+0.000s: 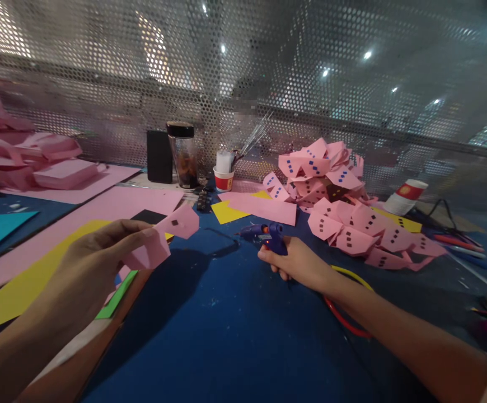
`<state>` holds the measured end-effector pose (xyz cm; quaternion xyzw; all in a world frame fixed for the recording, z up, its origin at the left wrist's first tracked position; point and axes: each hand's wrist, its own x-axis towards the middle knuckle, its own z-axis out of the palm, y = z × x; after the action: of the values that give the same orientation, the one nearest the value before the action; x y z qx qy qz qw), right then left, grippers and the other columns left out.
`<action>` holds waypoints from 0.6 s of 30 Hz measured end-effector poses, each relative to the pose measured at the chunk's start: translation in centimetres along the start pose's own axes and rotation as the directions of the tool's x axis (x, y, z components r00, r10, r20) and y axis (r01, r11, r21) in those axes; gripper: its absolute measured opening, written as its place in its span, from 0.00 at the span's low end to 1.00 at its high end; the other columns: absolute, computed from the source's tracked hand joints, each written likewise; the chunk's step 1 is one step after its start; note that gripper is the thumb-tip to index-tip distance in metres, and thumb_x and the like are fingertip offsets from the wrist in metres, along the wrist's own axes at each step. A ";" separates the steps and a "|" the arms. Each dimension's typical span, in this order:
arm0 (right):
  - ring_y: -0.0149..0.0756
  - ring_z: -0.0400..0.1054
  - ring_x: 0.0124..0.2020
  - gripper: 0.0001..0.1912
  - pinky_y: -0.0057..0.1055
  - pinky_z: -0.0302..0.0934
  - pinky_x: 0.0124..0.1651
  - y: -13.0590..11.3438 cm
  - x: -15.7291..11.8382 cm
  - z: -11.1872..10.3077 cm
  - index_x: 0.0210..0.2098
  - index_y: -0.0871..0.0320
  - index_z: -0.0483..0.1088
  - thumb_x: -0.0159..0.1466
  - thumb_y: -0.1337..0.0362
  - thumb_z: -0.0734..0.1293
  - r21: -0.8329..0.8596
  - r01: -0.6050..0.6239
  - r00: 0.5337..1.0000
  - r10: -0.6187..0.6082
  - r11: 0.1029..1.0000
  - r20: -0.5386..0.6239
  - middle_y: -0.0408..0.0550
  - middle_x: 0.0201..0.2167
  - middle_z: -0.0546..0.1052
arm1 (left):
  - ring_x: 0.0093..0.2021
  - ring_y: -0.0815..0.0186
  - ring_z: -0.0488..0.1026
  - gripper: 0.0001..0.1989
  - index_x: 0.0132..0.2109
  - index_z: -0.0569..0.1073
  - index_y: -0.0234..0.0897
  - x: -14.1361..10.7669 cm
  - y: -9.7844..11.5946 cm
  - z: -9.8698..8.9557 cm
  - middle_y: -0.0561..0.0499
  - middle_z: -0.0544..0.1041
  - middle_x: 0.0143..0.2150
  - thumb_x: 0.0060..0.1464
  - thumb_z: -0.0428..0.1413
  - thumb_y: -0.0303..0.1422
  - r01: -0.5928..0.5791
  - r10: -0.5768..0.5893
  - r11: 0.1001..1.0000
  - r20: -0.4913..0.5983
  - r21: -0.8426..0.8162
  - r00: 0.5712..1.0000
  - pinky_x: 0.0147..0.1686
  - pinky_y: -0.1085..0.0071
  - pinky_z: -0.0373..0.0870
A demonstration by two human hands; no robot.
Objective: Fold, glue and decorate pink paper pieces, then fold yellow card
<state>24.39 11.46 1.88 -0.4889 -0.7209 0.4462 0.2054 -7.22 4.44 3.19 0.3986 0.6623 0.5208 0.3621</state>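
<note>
Between the thumb and fingers of my left hand (96, 263) is a folded pink paper piece (153, 249) with a dark square mark on its upper part. It is held up above the table at left of centre. My right hand (291, 260) is wrapped round the handle of a blue glue gun (271, 235), whose nozzle points left, low over the blue tabletop. A gap of bare table lies between the gun's tip and the pink paper. Right of the gun is a heap of folded pink paper pieces (359, 229) with dark square marks.
Yellow paper (229, 212) and pink sheets lie ahead. A lidded jar (183, 157), a black box (159, 157) and a red-white paper cup (224, 179) stand at the back. Another cup (407, 197) tilts at right. Pink paper (65, 173) piles up at left, before a perforated metal screen (243, 78).
</note>
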 end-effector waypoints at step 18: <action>0.26 0.62 0.25 0.13 0.22 0.58 0.25 -2.5 -4.3 1.9 0.37 0.56 0.67 0.65 0.53 0.69 0.129 0.268 0.962 -0.273 0.955 0.021 0.39 0.27 0.69 | 0.27 0.70 0.71 0.13 0.35 0.75 0.36 -0.8 -0.2 1.0 0.52 0.79 0.29 0.53 0.62 0.42 -0.174 0.172 0.985 0.209 -0.008 0.963 0.26 0.79 0.65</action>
<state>23.54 6.47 3.63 -0.3632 -0.7556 0.4672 0.2809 -6.03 4.10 2.88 0.5093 0.5860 0.5023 0.3807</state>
